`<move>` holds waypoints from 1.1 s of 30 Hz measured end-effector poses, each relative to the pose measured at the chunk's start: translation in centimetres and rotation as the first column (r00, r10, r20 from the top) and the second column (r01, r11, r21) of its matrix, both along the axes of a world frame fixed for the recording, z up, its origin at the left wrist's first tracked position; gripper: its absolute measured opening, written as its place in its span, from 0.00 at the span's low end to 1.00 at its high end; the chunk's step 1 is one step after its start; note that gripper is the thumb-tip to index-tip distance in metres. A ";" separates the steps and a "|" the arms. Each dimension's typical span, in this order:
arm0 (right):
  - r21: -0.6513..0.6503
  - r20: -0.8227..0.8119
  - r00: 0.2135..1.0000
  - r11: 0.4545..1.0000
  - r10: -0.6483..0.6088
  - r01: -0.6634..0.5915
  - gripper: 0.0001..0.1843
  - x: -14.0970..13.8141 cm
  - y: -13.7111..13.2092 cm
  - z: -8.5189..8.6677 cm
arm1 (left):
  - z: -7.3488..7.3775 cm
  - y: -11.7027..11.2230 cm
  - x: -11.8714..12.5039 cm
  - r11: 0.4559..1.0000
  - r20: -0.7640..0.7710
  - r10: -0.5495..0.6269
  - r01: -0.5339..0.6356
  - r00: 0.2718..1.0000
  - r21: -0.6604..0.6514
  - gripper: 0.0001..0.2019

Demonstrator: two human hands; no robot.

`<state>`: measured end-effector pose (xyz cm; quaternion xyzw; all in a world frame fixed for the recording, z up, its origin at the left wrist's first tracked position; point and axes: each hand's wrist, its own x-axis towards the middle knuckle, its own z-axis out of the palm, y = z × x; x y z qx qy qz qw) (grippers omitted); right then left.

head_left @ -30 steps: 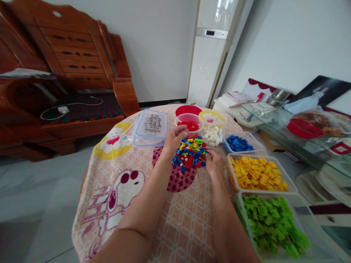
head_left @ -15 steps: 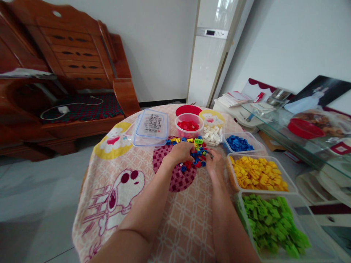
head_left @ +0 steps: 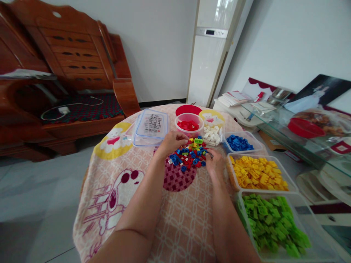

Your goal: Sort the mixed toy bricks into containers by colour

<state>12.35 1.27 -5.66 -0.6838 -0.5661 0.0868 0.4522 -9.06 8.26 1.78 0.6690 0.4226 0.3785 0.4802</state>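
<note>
Green bricks (head_left: 274, 223): heaped in a clear box (head_left: 312, 223), nearest right; the box's lower edge runs close to the picture's bottom.
Forearms: both cut off at the bottom edge.
Yellow bricks (head_left: 257, 173): filling a second clear box (head_left: 287, 173), just beyond the green.
Right hand (head_left: 214, 160): at the right edge of the mixed heap, fingers bent inward; whether a piece is pinched cannot be told.
Mixed bricks (head_left: 189, 157): loose on the cloth-covered worktop (head_left: 186, 215), between the hands — blue, red, yellow, green and white; the upper left part lies hidden behind the left hand.
Left hand (head_left: 175, 141): over the heap's upper left side, fingers drawn close together, little gap; any piece inside is out of sight.
Blue bricks (head_left: 238, 143): in a smaller clear box, right of the heap.
White bricks (head_left: 211, 136): piled just past the heap; what bears them is hard to make out.
Red bricks (head_left: 189, 125): in a round translucent tub (head_left: 189, 134).
Lids (head_left: 150, 126): clear, blue-rimmed, stacked at left; dark lettering too small to read.
Wooden bench (head_left: 76, 54): background, cut off at left.
</note>
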 end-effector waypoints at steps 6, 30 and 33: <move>0.010 -0.008 1.000 1.000 0.000 0.000 0.15 0.2 0.0 -0.1 | -1.0 0.4 1.8 0.969 0.366 0.246 -0.226 0.898 -0.098 0.14; -0.038 0.010 1.000 0.999 0.015 -0.015 0.16 0.2 -0.1 0.5 | 1.1 -0.6 -4.0 0.987 -0.820 -0.120 0.159 0.560 -0.036 0.32; -0.037 0.017 1.000 0.999 0.020 -0.019 0.16 0.3 0.0 0.2 | 0.6 -1.0 -2.6 0.976 -0.815 -0.162 0.212 0.557 -0.049 0.41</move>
